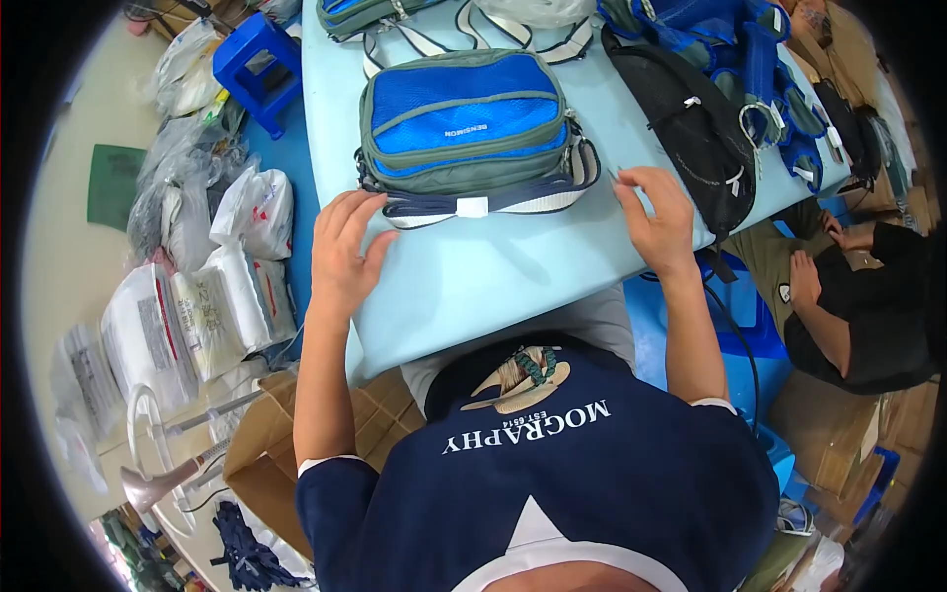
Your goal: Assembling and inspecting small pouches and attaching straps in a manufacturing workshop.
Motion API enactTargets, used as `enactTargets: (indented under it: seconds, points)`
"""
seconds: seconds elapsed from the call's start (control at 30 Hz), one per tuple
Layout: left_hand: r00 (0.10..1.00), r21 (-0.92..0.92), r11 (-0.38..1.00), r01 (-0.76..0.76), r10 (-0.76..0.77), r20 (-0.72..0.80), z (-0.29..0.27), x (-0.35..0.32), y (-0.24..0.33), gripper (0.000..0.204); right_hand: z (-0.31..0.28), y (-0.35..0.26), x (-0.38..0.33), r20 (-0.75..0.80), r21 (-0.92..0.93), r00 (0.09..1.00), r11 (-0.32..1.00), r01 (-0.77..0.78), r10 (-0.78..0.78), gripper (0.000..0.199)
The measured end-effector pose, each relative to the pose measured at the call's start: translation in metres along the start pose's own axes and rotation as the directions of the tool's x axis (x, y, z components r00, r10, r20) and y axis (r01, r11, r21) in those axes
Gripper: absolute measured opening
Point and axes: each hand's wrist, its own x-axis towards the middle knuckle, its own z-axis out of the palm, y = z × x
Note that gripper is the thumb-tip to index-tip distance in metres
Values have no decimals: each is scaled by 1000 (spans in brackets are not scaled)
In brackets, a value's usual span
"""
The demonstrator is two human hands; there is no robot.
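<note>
A blue shoulder bag (464, 109) with grey-green trim lies on the pale blue tabletop in front of me. Its navy and white strap (538, 199) is folded along the near side, with a white band (473, 207) around the middle. My left hand (345, 247) is at the strap's left end, thumb and fingers apart, fingertips beside or touching the strap. To the right of the bag, apart from it, my right hand (656, 217) is closed in a pinch. A small dark tip shows at its fingertips, too small to name.
Black bags (691, 128) and a pile of blue mesh pieces (760, 79) lie on the table's right side. Another strapped bag (365, 15) is at the far edge. A blue stool (258, 69) and plastic-wrapped packs (148, 326) stand left. A seated person (868, 306) is at right.
</note>
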Motion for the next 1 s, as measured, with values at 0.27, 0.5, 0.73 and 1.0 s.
enactTargets:
  seconds: [0.27, 0.5, 0.73, 1.0]
  points:
    - [986, -56, 988, 143, -147, -81, 13, -16, 3, 26, 10, -22, -8, 79, -37, 990, 992, 119, -116, 19]
    - [999, 3, 999, 34, -34, 32, 16, 6, 22, 41, 28, -45, 8, 261, -103, 929, 950, 296, -261, 35]
    - [999, 137, 990, -30, 32, -6, 16, -2, 3, 26, 37, -27, 15, 308, -109, 912, 943, 315, -270, 35]
    - [937, -290, 894, 341, -348, 29, 22, -8, 30, 22, 35, -24, 8, 177, -127, 949, 950, 284, -260, 29]
